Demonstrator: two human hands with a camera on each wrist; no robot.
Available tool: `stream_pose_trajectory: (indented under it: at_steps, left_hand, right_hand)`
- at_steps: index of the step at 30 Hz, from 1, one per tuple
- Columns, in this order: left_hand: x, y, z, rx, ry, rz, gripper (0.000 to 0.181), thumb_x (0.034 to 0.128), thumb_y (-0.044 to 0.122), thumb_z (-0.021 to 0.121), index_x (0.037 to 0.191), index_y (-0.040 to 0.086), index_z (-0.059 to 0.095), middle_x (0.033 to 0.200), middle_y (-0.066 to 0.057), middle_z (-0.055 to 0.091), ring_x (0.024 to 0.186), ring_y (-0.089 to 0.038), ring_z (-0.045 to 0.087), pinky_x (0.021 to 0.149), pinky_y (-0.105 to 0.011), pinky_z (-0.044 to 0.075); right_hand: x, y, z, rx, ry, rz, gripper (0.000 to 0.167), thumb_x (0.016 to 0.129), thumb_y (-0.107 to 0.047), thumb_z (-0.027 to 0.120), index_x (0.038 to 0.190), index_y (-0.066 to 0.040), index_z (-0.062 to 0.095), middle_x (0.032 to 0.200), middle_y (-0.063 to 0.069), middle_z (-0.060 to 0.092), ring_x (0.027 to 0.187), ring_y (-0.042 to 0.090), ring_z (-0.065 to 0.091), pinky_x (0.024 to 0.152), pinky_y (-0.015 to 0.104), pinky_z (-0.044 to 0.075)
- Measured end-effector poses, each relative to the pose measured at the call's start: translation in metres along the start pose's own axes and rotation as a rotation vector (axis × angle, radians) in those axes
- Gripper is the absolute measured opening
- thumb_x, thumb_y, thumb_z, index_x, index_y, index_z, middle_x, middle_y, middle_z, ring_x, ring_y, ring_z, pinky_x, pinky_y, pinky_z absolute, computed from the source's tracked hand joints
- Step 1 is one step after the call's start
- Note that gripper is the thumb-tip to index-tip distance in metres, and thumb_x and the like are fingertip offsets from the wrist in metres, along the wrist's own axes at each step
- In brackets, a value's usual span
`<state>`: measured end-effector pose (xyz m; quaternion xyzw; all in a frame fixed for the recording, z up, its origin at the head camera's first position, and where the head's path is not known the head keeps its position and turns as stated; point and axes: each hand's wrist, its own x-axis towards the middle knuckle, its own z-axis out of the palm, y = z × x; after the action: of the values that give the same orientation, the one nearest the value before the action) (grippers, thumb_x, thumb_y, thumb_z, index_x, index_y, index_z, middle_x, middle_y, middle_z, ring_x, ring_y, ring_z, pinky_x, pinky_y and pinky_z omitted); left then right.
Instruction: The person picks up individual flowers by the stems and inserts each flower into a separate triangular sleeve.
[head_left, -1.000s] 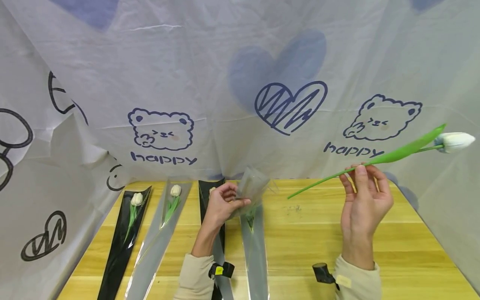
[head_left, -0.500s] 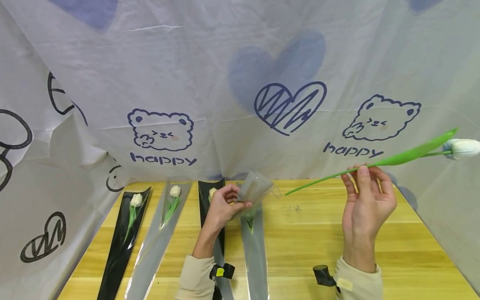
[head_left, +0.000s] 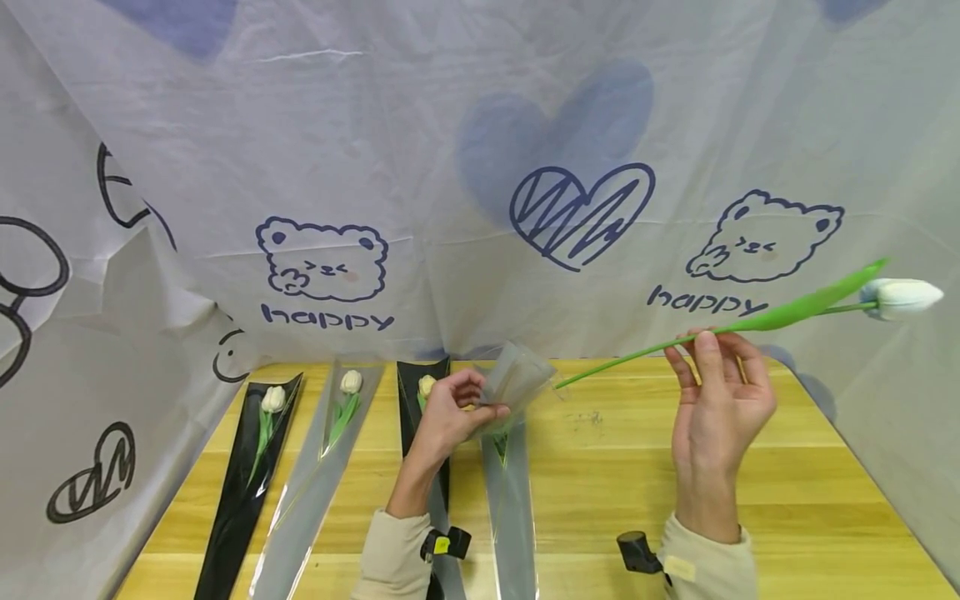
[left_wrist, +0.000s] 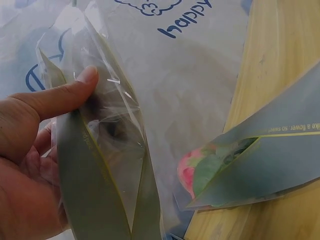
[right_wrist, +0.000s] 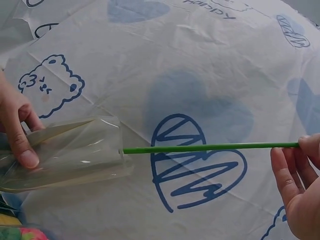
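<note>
My left hand (head_left: 450,417) pinches a grey and clear flower sleeve (head_left: 517,379) above the table, thumb pressed on its film in the left wrist view. The sleeve's clear mouth faces right. At the right, my right hand (head_left: 716,417) pinches the green stem of a white tulip (head_left: 907,300) between thumb and fingers. The bloom points right and the stem slants down to the left. In the right wrist view the tip of the stem (right_wrist: 210,148) meets the sleeve's mouth; whether it is inside I cannot tell.
Wrapped flowers lie on the wooden table (head_left: 637,500): a black sleeve (head_left: 232,500), a grey one (head_left: 307,492), another black one partly hidden by my left arm, and a grey one (head_left: 513,517) under the held sleeve. A printed cloth (head_left: 450,192) hangs behind.
My right hand shifts slightly right, then back left with the tulip, bringing the stem's end close to the sleeve. My left hand moves a little to the right with the sleeve.
</note>
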<state>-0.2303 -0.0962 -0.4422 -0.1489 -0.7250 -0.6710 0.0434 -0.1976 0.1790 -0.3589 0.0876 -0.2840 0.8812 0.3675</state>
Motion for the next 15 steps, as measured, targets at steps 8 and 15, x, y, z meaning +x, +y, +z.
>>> stream_pose_trajectory:
  at_steps: [8,15]
  left_hand:
    - [-0.0013,0.0036,0.0013,0.021,-0.027,0.031,0.025,0.0802,-0.006,0.084,0.097,-0.004,0.066,0.096,-0.015,0.074,0.088,-0.019,0.07,0.072,-0.025,0.052]
    - [-0.0022,0.0097,0.0022,0.02,-0.026,0.018,0.025,0.0799,-0.005,0.085,0.097,-0.003,0.066,0.096,-0.013,0.074,0.088,-0.018,0.07,0.073,-0.025,0.053]
  right_hand:
    - [-0.0025,0.0039,0.0019,-0.029,-0.041,0.007,0.029,0.087,0.014,0.074,0.109,0.022,0.057,0.093,0.026,0.067,0.083,0.032,0.07,0.07,0.037,0.061]
    - [-0.0066,0.0101,0.0036,-0.124,-0.097,-0.001,0.024,0.089,0.01,0.073,0.107,0.02,0.059,0.094,0.023,0.068,0.084,0.029,0.07,0.072,0.036,0.061]
